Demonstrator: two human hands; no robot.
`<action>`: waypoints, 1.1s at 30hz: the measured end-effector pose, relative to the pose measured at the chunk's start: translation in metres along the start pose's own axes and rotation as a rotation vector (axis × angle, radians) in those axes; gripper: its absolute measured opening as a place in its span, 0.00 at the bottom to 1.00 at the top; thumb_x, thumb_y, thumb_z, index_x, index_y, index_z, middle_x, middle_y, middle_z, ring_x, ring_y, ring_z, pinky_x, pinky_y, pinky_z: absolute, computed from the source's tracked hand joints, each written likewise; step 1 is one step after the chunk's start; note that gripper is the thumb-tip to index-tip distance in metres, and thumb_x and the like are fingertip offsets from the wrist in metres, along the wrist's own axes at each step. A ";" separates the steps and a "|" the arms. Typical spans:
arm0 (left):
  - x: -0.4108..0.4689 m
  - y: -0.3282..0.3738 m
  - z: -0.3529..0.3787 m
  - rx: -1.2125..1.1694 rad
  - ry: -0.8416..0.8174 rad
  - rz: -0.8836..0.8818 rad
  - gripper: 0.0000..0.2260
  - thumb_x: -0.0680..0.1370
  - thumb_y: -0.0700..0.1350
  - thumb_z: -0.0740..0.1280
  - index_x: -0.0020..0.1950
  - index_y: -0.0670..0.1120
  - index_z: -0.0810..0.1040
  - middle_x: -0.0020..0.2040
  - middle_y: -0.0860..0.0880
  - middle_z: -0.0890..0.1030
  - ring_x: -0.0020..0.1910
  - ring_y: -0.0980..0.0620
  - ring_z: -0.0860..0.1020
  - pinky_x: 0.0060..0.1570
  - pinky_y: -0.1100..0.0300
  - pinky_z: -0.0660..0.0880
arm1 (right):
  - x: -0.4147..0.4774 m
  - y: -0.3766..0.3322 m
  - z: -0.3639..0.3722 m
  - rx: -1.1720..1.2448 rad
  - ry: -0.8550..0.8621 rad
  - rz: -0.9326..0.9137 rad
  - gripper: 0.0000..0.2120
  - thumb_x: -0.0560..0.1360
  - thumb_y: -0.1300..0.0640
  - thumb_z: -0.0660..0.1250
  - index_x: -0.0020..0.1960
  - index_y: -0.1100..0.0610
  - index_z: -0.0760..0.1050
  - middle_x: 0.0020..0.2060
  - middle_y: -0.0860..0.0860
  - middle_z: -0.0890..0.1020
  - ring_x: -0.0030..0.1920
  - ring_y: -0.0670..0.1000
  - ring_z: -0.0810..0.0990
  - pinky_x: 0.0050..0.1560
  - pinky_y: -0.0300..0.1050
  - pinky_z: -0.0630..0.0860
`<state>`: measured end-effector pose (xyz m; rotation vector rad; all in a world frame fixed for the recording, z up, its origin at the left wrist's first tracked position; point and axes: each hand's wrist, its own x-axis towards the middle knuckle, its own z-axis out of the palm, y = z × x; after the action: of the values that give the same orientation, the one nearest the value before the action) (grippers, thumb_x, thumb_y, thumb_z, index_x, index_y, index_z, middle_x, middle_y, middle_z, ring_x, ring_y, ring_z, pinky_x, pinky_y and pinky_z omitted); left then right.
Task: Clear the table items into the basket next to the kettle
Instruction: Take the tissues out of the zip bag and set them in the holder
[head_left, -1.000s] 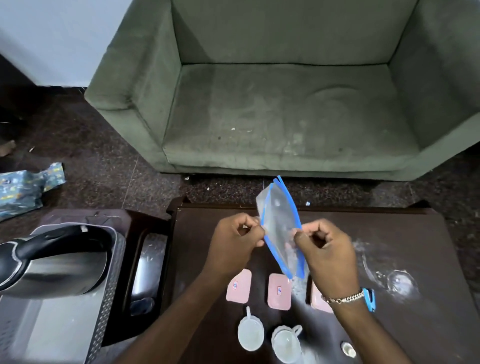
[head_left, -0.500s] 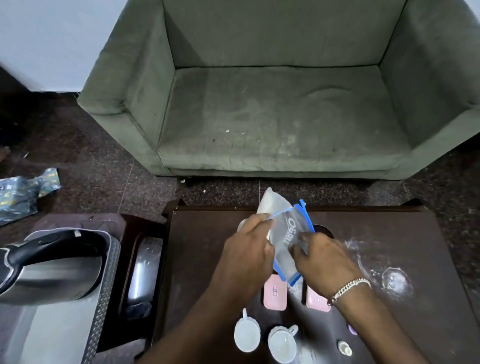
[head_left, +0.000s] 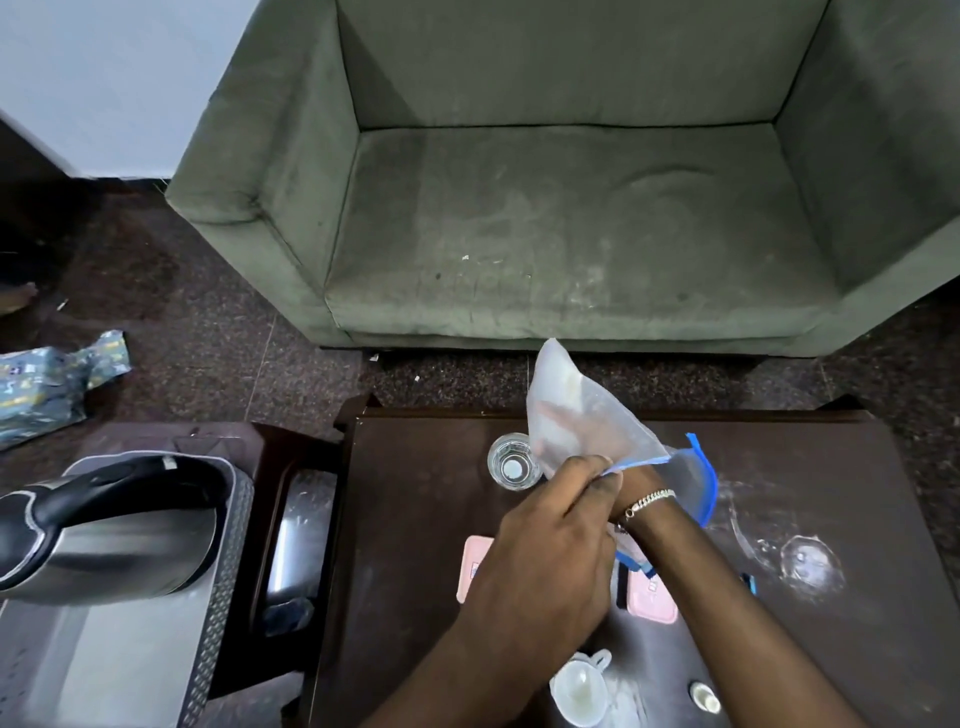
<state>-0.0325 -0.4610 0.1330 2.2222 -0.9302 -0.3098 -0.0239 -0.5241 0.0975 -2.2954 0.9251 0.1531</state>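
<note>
A clear zip bag (head_left: 566, 395) with a blue rim is held up over the dark wooden table (head_left: 415, 519). My left hand (head_left: 550, 561) pinches the bag's rim. My right hand (head_left: 635, 483), with a bracelet at the wrist, is pushed into the bag's mouth; its fingers show only dimly through the plastic. On the table lie a small glass (head_left: 511, 462), two pink packets (head_left: 475, 566) (head_left: 652, 597) and a white cup (head_left: 579, 691). The steel kettle (head_left: 104, 525) stands at the left, and beside it is a dark basket (head_left: 301, 535) with a shiny inside.
A green sofa (head_left: 571, 234) stands just beyond the table. A crumpled printed wrapper (head_left: 47, 379) lies on the floor at the left. White smears and a ring mark (head_left: 810, 566) cover the table's right side. A small round cap (head_left: 704, 696) sits near the front edge.
The bag has swung from upright between both hands to lying back over my right hand, which has gone inside it. My left hand moved right onto the rim. The glass has come into view.
</note>
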 end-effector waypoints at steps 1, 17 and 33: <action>0.000 0.000 -0.001 -0.002 0.004 -0.002 0.23 0.76 0.42 0.56 0.68 0.40 0.79 0.68 0.48 0.78 0.59 0.49 0.82 0.61 0.59 0.76 | 0.009 -0.006 0.007 0.063 0.078 -0.018 0.17 0.77 0.64 0.58 0.65 0.62 0.71 0.59 0.57 0.74 0.33 0.49 0.60 0.33 0.44 0.63; 0.011 -0.040 -0.007 0.139 0.226 -0.335 0.09 0.75 0.37 0.68 0.53 0.46 0.82 0.56 0.52 0.81 0.46 0.48 0.84 0.42 0.53 0.80 | 0.039 0.024 -0.040 -0.196 -0.271 -0.886 0.15 0.73 0.54 0.54 0.43 0.56 0.79 0.38 0.53 0.84 0.40 0.51 0.80 0.39 0.39 0.65; 0.012 -0.062 -0.013 0.105 0.249 -0.381 0.11 0.76 0.36 0.69 0.58 0.43 0.83 0.58 0.51 0.81 0.51 0.48 0.82 0.49 0.48 0.79 | 0.045 0.076 -0.099 0.963 -0.045 -0.256 0.36 0.66 0.65 0.79 0.70 0.46 0.74 0.48 0.54 0.87 0.44 0.49 0.83 0.48 0.45 0.82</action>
<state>0.0151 -0.4321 0.1002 2.4607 -0.3960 -0.1515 -0.0525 -0.6513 0.1200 -1.4695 0.4944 -0.2949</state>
